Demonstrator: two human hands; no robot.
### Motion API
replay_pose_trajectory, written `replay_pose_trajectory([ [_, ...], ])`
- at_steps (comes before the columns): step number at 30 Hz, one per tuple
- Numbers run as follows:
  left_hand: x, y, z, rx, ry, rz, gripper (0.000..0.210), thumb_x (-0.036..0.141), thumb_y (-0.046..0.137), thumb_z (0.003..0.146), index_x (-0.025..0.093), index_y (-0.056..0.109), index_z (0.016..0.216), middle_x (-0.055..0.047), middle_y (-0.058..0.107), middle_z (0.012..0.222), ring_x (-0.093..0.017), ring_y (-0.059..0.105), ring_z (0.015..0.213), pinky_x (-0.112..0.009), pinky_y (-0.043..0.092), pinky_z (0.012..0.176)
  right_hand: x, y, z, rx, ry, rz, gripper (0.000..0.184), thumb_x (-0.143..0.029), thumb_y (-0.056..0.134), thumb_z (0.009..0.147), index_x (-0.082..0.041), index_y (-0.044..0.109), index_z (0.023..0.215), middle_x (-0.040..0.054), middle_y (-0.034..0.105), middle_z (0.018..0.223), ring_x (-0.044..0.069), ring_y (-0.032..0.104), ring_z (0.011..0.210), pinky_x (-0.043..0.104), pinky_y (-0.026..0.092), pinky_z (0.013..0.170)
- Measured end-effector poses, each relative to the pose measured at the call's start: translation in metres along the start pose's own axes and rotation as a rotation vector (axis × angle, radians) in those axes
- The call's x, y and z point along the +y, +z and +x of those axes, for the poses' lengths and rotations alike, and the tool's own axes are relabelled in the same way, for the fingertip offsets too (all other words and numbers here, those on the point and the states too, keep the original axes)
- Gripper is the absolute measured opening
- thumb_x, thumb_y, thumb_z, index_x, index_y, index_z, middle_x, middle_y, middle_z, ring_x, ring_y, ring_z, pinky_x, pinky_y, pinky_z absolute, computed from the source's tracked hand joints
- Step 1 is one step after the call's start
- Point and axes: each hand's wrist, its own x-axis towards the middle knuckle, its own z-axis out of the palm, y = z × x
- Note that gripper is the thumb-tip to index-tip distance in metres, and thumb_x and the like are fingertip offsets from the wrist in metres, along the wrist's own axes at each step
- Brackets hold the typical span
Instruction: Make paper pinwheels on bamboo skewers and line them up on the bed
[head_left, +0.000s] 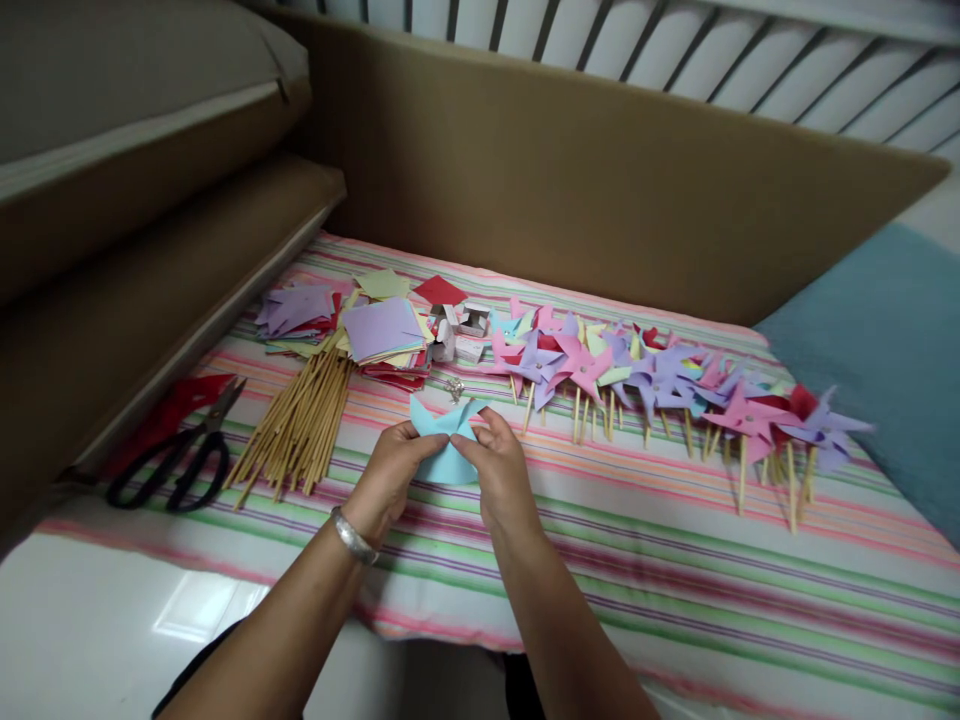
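Note:
A light blue paper piece is held up between my two hands, with some of its corners bent in toward its middle. My left hand pinches its left side, thumb on the centre. From the right, my right hand grips it too, its thumb meeting the other near the middle. Just beyond the paper lies a small pile of metal fasteners. Farther back is a stack of coloured paper squares, beside a bundle of wooden sticks.
Many finished paper pinwheels on sticks lie in a row at right. Black-handled scissors rest at left near red paper. Small open boxes stand behind the fasteners. A striped cloth covers the surface; a brown board rises behind.

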Motion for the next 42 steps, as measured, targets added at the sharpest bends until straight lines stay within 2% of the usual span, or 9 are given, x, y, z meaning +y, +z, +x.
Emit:
replay_pose_trajectory([
  [4, 0.004, -0.002, 0.001, 0.036, -0.006, 0.048, 0.02, 0.021, 0.072, 0.053, 0.011, 0.068, 0.071, -0.002, 0.067, 0.061, -0.013, 0.057, 0.053, -0.025, 0.043, 0.058, 0.004, 0.0, 0.001, -0.036, -0.009, -0.024, 0.051, -0.021, 0.067, 0.059, -0.017, 0.051, 0.108, -0.0036, 0.064, 0.067, 0.014, 0.059, 0.058, 0.026, 0.046, 0.057],
  [7, 0.012, -0.01, 0.004, 0.086, 0.006, 0.074, 0.018, 0.021, 0.072, 0.051, 0.012, 0.066, 0.065, -0.001, 0.065, 0.057, -0.012, 0.054, 0.049, -0.024, 0.04, 0.054, 0.005, -0.003, 0.001, -0.082, -0.078, -0.191, 0.049, -0.026, 0.063, 0.068, -0.018, 0.049, 0.115, -0.0011, 0.065, 0.071, 0.016, 0.061, 0.063, 0.03, 0.048, 0.063],
  [12, 0.03, -0.03, 0.01, 0.116, 0.064, 0.083, 0.017, 0.022, 0.071, 0.051, 0.012, 0.065, 0.064, -0.001, 0.064, 0.056, -0.013, 0.055, 0.052, -0.025, 0.04, 0.056, 0.0, -0.008, -0.007, -0.185, -0.536, -0.656, 0.036, -0.02, 0.053, 0.078, -0.023, 0.055, 0.114, 0.0069, 0.062, 0.107, 0.021, 0.056, 0.103, 0.039, 0.042, 0.092],
  [14, 0.034, -0.036, 0.012, 0.119, 0.078, 0.067, 0.016, 0.022, 0.07, 0.05, 0.012, 0.064, 0.062, -0.001, 0.064, 0.056, -0.013, 0.055, 0.051, -0.025, 0.04, 0.055, 0.0, -0.009, -0.009, -0.262, -0.719, -0.841, 0.036, -0.014, 0.052, 0.076, -0.025, 0.058, 0.11, 0.0072, 0.052, 0.126, 0.023, 0.044, 0.119, 0.043, 0.034, 0.101],
  [17, 0.037, -0.038, 0.012, 0.109, 0.072, 0.051, 0.016, 0.021, 0.07, 0.049, 0.013, 0.063, 0.06, -0.001, 0.063, 0.054, -0.013, 0.054, 0.05, -0.025, 0.04, 0.054, 0.006, -0.007, -0.011, -0.31, -0.842, -1.014, 0.038, -0.009, 0.05, 0.073, -0.024, 0.058, 0.107, 0.0068, 0.035, 0.141, 0.026, 0.028, 0.131, 0.048, 0.028, 0.104],
  [20, 0.037, -0.037, 0.011, 0.08, 0.049, 0.036, 0.016, 0.02, 0.07, 0.048, 0.013, 0.064, 0.06, -0.001, 0.064, 0.055, -0.014, 0.055, 0.051, -0.025, 0.041, 0.055, 0.011, -0.005, -0.009, -0.272, -0.882, -1.077, 0.031, -0.008, 0.049, 0.074, -0.021, 0.059, 0.101, 0.008, 0.031, 0.143, 0.027, 0.023, 0.133, 0.05, 0.028, 0.104],
  [25, 0.037, -0.036, 0.011, 0.105, 0.039, 0.064, 0.015, 0.02, 0.069, 0.047, 0.013, 0.062, 0.058, 0.0, 0.063, 0.053, -0.013, 0.053, 0.049, -0.025, 0.039, 0.053, 0.011, -0.007, -0.006, -0.219, -0.916, -1.075, 0.018, -0.012, 0.049, 0.079, -0.02, 0.062, 0.088, 0.01, 0.04, 0.137, 0.026, 0.029, 0.13, 0.049, 0.031, 0.102],
  [30, 0.035, -0.038, 0.014, 0.168, 0.065, 0.15, 0.017, 0.021, 0.069, 0.047, 0.012, 0.063, 0.061, 0.0, 0.062, 0.054, -0.012, 0.051, 0.048, -0.024, 0.036, 0.052, 0.009, -0.01, -0.006, -0.229, -0.932, -1.058, 0.016, -0.018, 0.052, 0.082, -0.023, 0.064, 0.089, 0.0086, 0.047, 0.132, 0.025, 0.035, 0.127, 0.048, 0.035, 0.1],
  [42, 0.034, -0.037, 0.014, 0.128, 0.044, 0.146, 0.018, 0.022, 0.069, 0.051, 0.011, 0.064, 0.063, -0.001, 0.064, 0.056, -0.013, 0.054, 0.049, -0.024, 0.038, 0.052, 0.011, -0.015, -0.005, -0.174, -0.922, -1.041, 0.016, -0.018, 0.054, 0.081, -0.024, 0.068, 0.085, 0.0082, 0.056, 0.121, 0.024, 0.043, 0.121, 0.045, 0.038, 0.098],
])
